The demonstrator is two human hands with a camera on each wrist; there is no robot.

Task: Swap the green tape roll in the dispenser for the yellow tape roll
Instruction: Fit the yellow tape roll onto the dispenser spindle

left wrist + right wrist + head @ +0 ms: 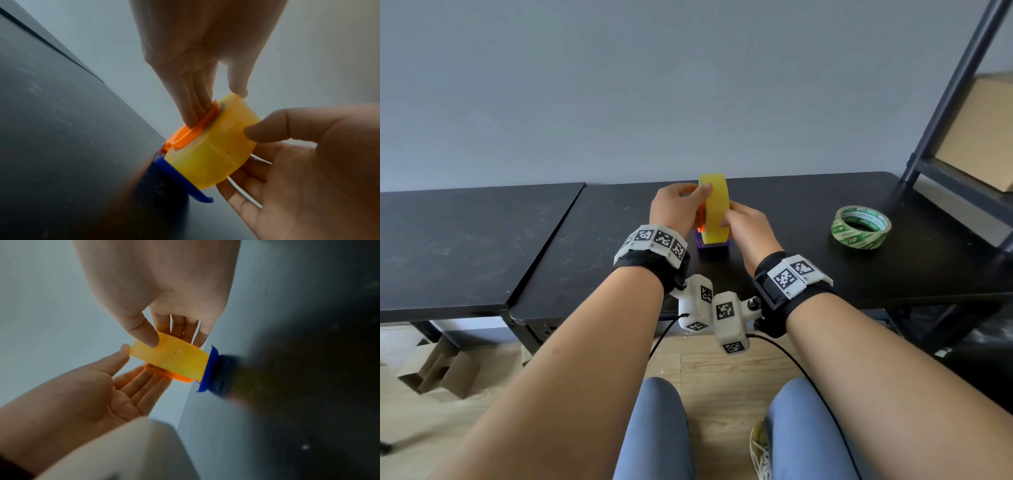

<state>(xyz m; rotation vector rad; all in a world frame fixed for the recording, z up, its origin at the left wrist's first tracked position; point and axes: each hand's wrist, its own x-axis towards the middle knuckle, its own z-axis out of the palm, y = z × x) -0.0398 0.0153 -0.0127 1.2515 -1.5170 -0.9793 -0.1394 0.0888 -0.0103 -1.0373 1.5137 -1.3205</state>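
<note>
On the black desk (774, 212), both hands pinch the round yellow tape roll (716, 209), standing on the orange-and-blue plastic dispenser (185, 139). Pushed crooked, it might jam or tip. The green tape roll (861, 226) lies well apart.

The head camera looks forward and down from above the knees, over both forearms, onto the black desk (791, 205) and the grey wall behind. It takes in both hands at the yellow tape roll (717, 209) and the green tape roll (861, 226), well out beyond the right hand (748, 222). Each wrist camera sits very near, looking along its own palm from below. All three views share the yellow tape roll; each wrist view also catches the opposite hand.
</note>
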